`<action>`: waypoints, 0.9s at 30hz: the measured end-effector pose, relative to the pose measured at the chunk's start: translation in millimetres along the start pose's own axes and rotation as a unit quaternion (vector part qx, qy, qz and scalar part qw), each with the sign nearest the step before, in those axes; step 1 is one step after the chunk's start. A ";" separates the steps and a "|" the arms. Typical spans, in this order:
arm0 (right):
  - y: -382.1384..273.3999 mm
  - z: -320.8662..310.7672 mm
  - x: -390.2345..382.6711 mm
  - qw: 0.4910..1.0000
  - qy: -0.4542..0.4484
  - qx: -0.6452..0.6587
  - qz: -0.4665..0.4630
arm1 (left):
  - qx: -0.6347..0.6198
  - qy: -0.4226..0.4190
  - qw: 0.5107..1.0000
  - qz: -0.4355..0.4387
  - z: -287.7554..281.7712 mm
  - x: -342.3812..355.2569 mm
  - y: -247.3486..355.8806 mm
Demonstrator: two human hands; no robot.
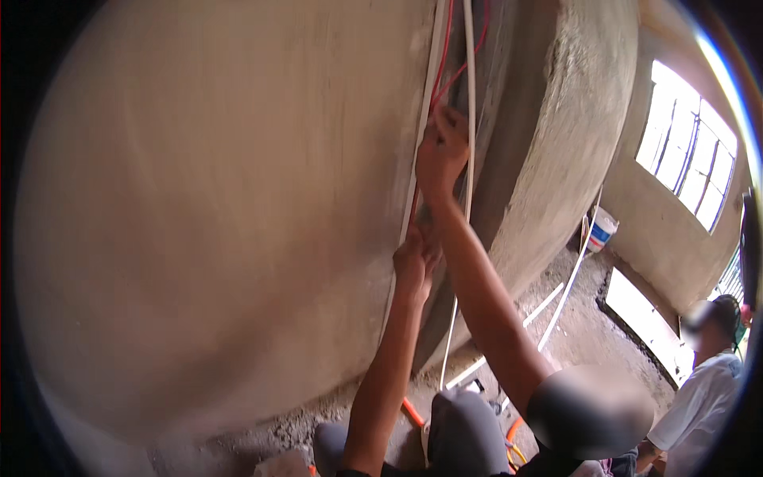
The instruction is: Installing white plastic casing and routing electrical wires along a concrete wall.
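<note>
A narrow white channel point(429, 71) runs up the plastered wall, with red wire point(443, 56) along it and a loop of the wire standing out at the top. My right hand point(443, 155) is raised, its fingers closed in a pinch on the red wire. Lower down, my left hand point(413, 262) is closed around the same wire against the channel; its fingertips are partly hidden. Just right of my right hand, a long white strip point(471, 79) hangs beside the channel, bowed and partly behind my right forearm.
A rough concrete edge point(548, 119) juts out on the right. Behind it are a white bucket point(602, 230), loose white strips point(544, 306) and a white panel point(640, 318) on the floor. A person in a white shirt point(707, 397) is at right. Orange-handled tools point(517, 449) lie below.
</note>
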State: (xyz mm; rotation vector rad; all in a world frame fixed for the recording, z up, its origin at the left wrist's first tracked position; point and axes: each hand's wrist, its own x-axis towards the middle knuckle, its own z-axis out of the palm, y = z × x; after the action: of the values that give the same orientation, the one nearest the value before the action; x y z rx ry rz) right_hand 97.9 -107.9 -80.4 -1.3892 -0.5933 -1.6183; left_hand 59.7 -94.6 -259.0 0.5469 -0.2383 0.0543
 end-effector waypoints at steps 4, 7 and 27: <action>-4.6 -10.2 0.8 1.000 0.003 0.010 0.004 | 0.567 -0.054 0.788 0.233 65.5 -32.3 89.1; -12.8 -6.9 -3.2 0.997 0.007 0.053 0.064 | 0.704 -0.054 0.585 0.399 123.9 -29.9 157.0; -3.8 26.0 -31.6 0.999 -0.015 -0.031 0.009 | 0.712 -0.007 0.128 0.691 448.4 92.6 371.8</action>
State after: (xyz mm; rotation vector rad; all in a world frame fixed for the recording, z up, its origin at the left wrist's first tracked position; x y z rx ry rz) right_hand 107.2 -74.8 -103.0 -1.4628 -0.5508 -1.6158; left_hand 12.9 -12.0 323.1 2.1119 -0.6306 2.4831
